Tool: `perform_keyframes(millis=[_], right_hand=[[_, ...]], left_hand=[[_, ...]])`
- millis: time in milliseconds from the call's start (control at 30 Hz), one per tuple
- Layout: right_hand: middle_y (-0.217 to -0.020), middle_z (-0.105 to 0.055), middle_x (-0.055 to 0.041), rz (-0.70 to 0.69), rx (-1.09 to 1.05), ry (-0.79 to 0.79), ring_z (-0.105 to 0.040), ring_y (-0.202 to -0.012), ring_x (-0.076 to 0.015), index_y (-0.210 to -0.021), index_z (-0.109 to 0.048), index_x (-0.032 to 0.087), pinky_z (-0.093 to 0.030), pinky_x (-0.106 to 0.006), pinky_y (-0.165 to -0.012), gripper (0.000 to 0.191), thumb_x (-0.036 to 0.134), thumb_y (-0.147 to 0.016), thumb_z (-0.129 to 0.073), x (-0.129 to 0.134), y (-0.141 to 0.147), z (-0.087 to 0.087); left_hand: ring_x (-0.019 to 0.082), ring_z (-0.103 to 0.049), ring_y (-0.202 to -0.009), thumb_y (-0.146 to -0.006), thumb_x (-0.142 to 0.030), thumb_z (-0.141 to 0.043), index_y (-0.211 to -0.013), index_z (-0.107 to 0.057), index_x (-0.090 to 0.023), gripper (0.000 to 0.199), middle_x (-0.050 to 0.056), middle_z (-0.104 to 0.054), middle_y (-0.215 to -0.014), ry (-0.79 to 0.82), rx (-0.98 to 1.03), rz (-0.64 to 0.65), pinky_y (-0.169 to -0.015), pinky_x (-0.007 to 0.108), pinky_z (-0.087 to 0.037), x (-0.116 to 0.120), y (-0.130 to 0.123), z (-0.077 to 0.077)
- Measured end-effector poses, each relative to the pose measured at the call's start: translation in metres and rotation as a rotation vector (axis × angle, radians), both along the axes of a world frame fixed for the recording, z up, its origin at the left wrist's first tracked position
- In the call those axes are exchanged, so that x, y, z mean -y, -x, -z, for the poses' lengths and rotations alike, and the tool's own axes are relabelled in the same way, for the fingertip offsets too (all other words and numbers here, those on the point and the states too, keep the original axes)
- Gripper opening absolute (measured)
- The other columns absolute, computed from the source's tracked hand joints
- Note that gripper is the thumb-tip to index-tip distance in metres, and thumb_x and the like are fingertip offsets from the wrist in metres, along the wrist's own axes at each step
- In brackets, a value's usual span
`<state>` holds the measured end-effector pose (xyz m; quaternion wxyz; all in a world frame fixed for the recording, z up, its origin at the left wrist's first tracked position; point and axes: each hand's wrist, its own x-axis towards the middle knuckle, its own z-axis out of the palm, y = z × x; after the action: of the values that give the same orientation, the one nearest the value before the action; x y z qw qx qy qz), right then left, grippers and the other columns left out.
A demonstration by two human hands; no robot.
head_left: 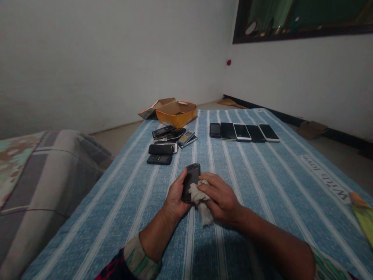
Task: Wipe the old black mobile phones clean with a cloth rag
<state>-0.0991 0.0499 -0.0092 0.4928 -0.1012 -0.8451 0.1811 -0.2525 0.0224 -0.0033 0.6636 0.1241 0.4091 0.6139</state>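
A dark mobile phone (190,179) lies tilted in my left hand (175,196), whose thumb and palm close along its left side. My right hand (220,196) grips a crumpled whitish cloth (201,196) and presses it against the phone's right edge. The cloth's loose end hangs below my fingers and covers part of the phone's lower screen. Beyond my hands, to the left, is a loose pile of older phones, among them a black keypad phone (159,160) and a silver keypad phone (185,137).
A blue striped cloth (140,186) covers the table. Behind the pile stands an open orange cardboard box (176,116). Several smartphones lie in a row at the back right, including a white one (242,132). A grey-draped seat (58,182) is at the left; something yellow-green (364,221) lies at the right edge.
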Motion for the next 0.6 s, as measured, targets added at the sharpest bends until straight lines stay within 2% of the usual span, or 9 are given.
perform_keyframes(millis=[100,167,333,467,600], right_hand=[[-0.104,-0.066,-0.0098,0.085,-0.058,0.216,-0.063,-0.101,-0.0209,-0.111,-0.064,0.022,-0.053,-0.038,-0.087,0.026,0.015,-0.089,-0.052,-0.009,-0.002,0.001],[-0.099,-0.067,-0.0075,0.138,-0.088,0.379,-0.064,-0.094,-0.0197,-0.110,-0.066,0.023,-0.053,-0.035,-0.085,0.023,0.021,-0.090,-0.053,-0.017,-0.004,0.005],[-0.110,-0.069,-0.0078,0.200,-0.130,0.679,-0.064,-0.100,-0.0213,-0.117,-0.063,0.022,-0.050,-0.037,-0.091,0.030,0.032,-0.090,-0.054,-0.030,-0.003,0.018],[-0.106,-0.070,-0.0059,0.138,-0.042,0.724,-0.065,-0.098,-0.0206,-0.110,-0.066,0.022,-0.051,-0.033,-0.085,0.026,0.033,-0.092,-0.050,-0.029,-0.002,0.017],[-0.085,-0.068,-0.0037,0.182,0.043,0.587,-0.063,-0.080,-0.0180,-0.094,-0.067,0.020,-0.050,-0.029,-0.072,0.024,0.027,-0.093,-0.044,-0.025,-0.003,0.011]], left_hand=[[0.021,-0.071,-0.068,-0.094,-0.046,-0.049,-0.088,-0.069,-0.011,0.040,0.009,-0.072,-0.072,0.089,0.073,-0.024,-0.065,0.031,-0.059,0.001,-0.003,0.000],[0.022,-0.072,-0.070,-0.094,-0.046,-0.050,-0.094,-0.069,-0.011,0.040,0.009,-0.074,-0.077,0.105,0.050,-0.047,-0.065,0.031,-0.059,0.002,-0.007,-0.001],[0.022,-0.072,-0.076,-0.087,-0.044,-0.063,-0.111,-0.068,-0.014,0.038,0.009,-0.075,-0.092,0.007,-0.138,-0.050,-0.069,0.030,-0.057,0.008,-0.015,0.000],[0.022,-0.070,-0.093,-0.082,-0.046,-0.070,-0.119,-0.066,-0.018,0.047,0.007,-0.074,-0.107,-0.138,-0.248,-0.001,-0.082,0.028,-0.054,0.010,-0.017,0.001],[0.024,-0.065,-0.108,-0.082,-0.050,-0.069,-0.128,-0.062,-0.022,0.055,0.007,-0.070,-0.120,-0.202,-0.328,0.057,-0.096,0.031,-0.048,0.012,-0.017,-0.001]])
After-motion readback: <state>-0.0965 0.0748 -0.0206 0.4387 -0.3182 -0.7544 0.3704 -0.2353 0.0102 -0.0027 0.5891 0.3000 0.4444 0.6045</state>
